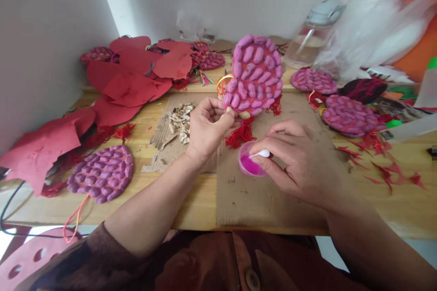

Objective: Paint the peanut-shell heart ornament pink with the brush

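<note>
My left hand [211, 125] is closed on the lower edge of a gourd-shaped plaque [256, 75] and holds it upright. Rows of pink-painted peanut shells cover its red face; one shell [245, 115] at the bottom edge looks unpainted. A red tassel [241, 134] hangs beneath, and a yellow-orange cord loop [224, 84] shows at its left. Between the thumb and fingers of my right hand [287, 157] is a cotton swab [262, 153], one white end showing. Its other end reaches into a small clear cup [243, 169] of bright magenta paint.
Bare peanut shells [179, 122] lie on cardboard left of centre. Red cut-outs [136, 70] pile up behind. Finished plaques rest at left [102, 173] and right [353, 115]. A glass jug [305, 38] and plastic bags [378, 27] stand back right; red scraps [385, 175] lie at right.
</note>
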The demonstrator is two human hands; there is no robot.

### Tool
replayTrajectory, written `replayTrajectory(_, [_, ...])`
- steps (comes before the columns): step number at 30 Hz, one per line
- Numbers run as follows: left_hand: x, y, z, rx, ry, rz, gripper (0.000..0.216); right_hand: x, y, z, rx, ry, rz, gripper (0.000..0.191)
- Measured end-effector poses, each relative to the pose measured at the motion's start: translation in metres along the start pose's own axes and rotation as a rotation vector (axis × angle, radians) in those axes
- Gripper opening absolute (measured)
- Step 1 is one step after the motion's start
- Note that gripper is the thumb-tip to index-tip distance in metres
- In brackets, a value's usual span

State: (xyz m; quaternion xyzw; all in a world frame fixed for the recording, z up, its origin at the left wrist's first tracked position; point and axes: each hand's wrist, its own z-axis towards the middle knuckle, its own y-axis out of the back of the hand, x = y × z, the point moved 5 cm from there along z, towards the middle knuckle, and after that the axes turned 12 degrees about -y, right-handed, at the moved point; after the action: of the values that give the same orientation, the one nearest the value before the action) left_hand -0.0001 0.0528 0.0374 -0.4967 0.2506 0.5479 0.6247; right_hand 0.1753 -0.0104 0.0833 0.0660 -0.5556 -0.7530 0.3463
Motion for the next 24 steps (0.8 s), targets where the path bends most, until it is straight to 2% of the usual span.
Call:
replayTrajectory(7, [0.001,0.001,0.000,-0.009,0.032,-0.018,0.026,0.000,-0.002,0.000,0.008,-0.025,0.059,0.012])
replayTrajectory(10, [0.002,0.001,0.000,-0.001,0.041,-0.015,0.027,-0.005,0.001,-0.001,-0.010,-0.025,0.133,0.007])
replayTrajectory(13, [0.002,0.002,0.001,-0.007,0.046,-0.014,0.028,-0.016,0.010,-0.004,-0.104,-0.085,0.277,0.006])
replayTrajectory(17, [0.000,0.003,0.000,0.013,0.038,-0.049,0.026,-0.040,0.017,-0.013,-0.256,-0.315,0.610,0.010])
replayTrajectory(20, [-0.002,0.003,-0.002,0.029,0.038,-0.050,0.025,-0.051,0.015,-0.018,-0.356,-0.417,0.843,0.015])
replayTrajectory(24, [-0.002,0.001,-0.004,0.023,0.094,-0.065,0.025,-0.058,0.015,-0.019,-0.491,-0.475,0.901,0.016])
